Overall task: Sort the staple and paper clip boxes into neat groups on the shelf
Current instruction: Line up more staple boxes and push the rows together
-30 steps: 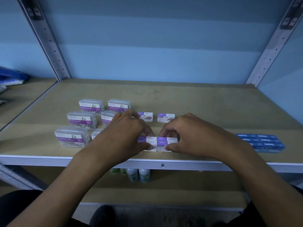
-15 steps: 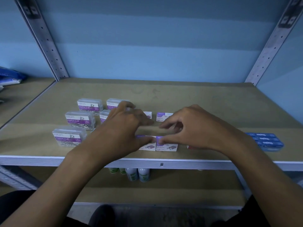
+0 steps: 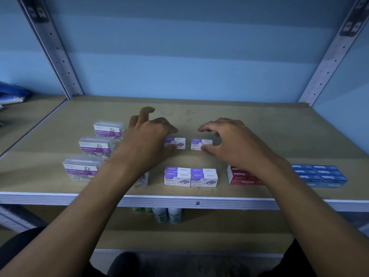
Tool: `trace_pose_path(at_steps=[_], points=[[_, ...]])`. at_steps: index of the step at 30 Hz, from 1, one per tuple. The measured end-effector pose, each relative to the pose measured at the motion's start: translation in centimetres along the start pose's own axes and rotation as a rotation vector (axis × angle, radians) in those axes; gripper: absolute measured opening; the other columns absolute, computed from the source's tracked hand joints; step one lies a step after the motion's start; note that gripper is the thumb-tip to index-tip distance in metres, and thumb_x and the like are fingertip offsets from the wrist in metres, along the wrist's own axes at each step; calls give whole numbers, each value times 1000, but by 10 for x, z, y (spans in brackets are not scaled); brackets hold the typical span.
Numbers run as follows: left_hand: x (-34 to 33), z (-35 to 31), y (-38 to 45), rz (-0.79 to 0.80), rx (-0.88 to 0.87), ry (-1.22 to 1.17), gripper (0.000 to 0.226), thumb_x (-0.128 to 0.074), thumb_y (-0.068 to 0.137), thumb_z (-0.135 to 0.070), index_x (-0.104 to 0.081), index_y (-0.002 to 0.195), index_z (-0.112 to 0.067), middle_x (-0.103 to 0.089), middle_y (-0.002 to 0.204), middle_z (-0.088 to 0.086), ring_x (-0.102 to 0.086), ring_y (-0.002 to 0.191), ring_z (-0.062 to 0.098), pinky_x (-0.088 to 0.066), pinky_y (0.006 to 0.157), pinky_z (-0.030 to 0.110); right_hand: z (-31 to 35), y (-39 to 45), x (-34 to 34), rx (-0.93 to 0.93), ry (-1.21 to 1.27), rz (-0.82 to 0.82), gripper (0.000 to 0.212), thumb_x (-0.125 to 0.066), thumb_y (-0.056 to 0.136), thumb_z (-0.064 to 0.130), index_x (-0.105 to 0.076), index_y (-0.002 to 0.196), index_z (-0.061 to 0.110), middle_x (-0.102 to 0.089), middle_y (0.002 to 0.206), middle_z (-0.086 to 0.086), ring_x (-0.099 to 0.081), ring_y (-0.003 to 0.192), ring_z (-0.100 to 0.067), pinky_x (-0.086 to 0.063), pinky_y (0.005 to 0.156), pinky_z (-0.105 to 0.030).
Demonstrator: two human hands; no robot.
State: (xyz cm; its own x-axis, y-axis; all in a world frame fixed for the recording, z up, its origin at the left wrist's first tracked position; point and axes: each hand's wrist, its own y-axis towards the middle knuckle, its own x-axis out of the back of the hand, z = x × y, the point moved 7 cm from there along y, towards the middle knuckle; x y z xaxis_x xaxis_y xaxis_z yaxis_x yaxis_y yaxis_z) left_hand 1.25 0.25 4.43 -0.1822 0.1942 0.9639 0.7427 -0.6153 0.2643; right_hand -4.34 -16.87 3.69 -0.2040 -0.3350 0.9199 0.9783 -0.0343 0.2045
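1. Both hands are hovering over the shelf point(image 3: 259, 124): the left hand point(image 3: 147, 140) is spreading its fingers, thumb touching the left rear staple box point(image 3: 177, 142); the right hand point(image 3: 229, 142) is curving loosely around the right rear staple box point(image 3: 200, 144), thumb touching it, not clamping it.
2. Blue staple boxes point(image 3: 319, 174) are lying at the front right, red staple boxes point(image 3: 239, 174) just beside them.
3. Clear paper clip boxes point(image 3: 95, 146) are sitting in a column at left.
4. Purple-and-white staple boxes point(image 3: 190, 176) are standing stacked together at the front centre.
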Motion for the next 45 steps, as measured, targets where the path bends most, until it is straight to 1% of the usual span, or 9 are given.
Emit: trace_pose_path(at_steps=[6,10,14,19,28,33,37,41,45], points=[[-4,-1,3,-1,-6,-1,38,-64,86,-45,-67,122,-31,-63,129,-12,-22,142,29,-27,107,43,-4,7,-8,-15,-1,20,39,-69,88,35,-64,127,34,-64,124,10,-54,117,-10,-48,98,-33],[-8,0,3,9,3,-7,31,-62,87,-42,-70,115,-32,-66,125,-11,-23,142,29,-26,107,42,-5,12,-14,-2,13,18,32,-69,88,31,-69,119,31,-69,117,10,-58,111,-9,-50,94,-30],[-7,1,5,-9,21,0,25,-63,87,-38,-70,110,-31,-68,120,-8,-24,142,28,-25,107,41,-4,14,-15,12,6,5,21,-69,88,26,-74,109,31,-72,109,10,-61,103,-11,-52,89,-32],[-9,2,9,-10,53,-33,18,-68,84,-32,-67,102,-28,-72,109,-7,-28,142,23,-24,104,36,-5,14,-16,17,33,-20,23,-66,89,16,-75,104,31,-73,102,11,-60,95,-8,-52,85,-30],[12,-7,-1,-88,-2,-76,17,-66,87,-35,-72,103,-35,-72,107,-13,-37,135,22,-30,100,39,6,1,10,43,73,-41,22,-70,87,14,-78,99,31,-70,86,17,-56,74,9,-43,70,-12],[23,-15,-18,-79,-41,-105,16,-68,86,-36,-72,101,-36,-72,109,-14,-40,134,21,-35,99,41,20,-15,16,78,66,0,18,-72,87,19,-78,99,32,-71,90,18,-58,78,5,-53,75,-26],[23,-18,-28,-41,-56,-118,17,-67,87,-37,-71,103,-37,-70,110,-15,-37,135,17,-33,101,39,23,-26,13,69,68,63,19,-71,89,21,-78,101,34,-72,94,18,-60,79,2,-54,73,-28],[23,-21,-36,-26,-83,-135,17,-67,86,-35,-72,102,-37,-70,108,-17,-38,134,15,-36,99,38,24,-31,9,52,71,102,19,-69,89,22,-77,99,36,-67,89,21,-59,76,4,-53,69,-25],[20,-21,-39,-7,-91,-130,17,-67,86,-35,-72,102,-37,-70,110,-17,-40,133,16,-39,101,39,26,-34,6,54,76,138,21,-68,90,22,-77,103,36,-72,98,17,-61,80,1,-56,72,-30]])
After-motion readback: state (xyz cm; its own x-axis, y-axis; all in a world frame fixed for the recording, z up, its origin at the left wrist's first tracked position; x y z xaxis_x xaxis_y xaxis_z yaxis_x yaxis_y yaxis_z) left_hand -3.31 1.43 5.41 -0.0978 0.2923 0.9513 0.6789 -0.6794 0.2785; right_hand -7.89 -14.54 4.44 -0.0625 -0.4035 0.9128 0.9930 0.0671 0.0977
